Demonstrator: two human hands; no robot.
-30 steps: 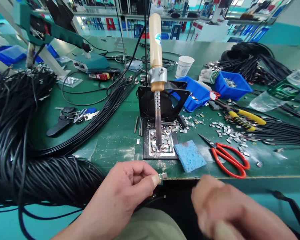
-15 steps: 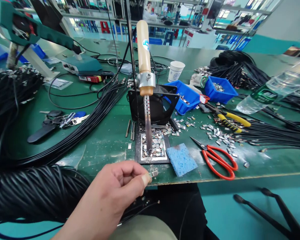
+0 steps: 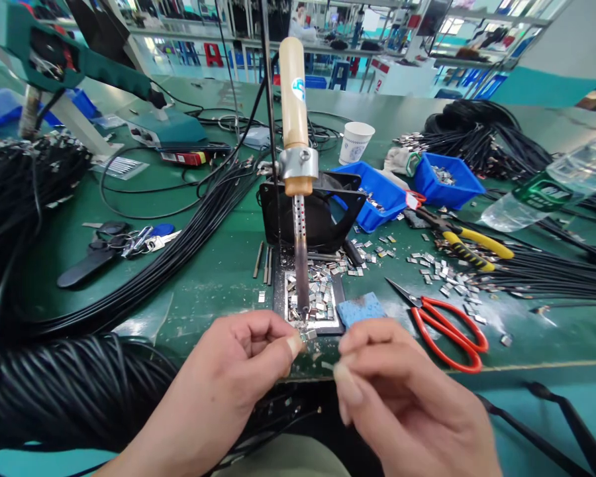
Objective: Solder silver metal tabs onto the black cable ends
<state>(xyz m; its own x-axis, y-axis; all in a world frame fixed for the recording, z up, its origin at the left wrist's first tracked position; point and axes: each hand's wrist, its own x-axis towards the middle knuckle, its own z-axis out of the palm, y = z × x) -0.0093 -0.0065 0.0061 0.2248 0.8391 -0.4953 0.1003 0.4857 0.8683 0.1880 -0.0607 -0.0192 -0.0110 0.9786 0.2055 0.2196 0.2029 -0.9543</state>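
My left hand is closed in a pinch on a small metal connector near the table's front edge. Opposite it, my right hand has thumb and fingertips together. A thin pale sliver shows at those fingertips, too small to name. Just beyond both hands, a wooden-handled soldering iron is clamped tip down. Its tip points at a shallow tray of loose metal connectors. Partly behind my right hand lies a blue sponge.
Red-handled scissors and yellow-handled pliers lie to the right. Blue bins, a paper cup and a black fan stand behind. Black cable bundles and keys are at left; a water bottle is at right.
My right hand has come into view from the lower right, closed near the left hand. The left hand still pinches the connector. The view has shifted slightly.
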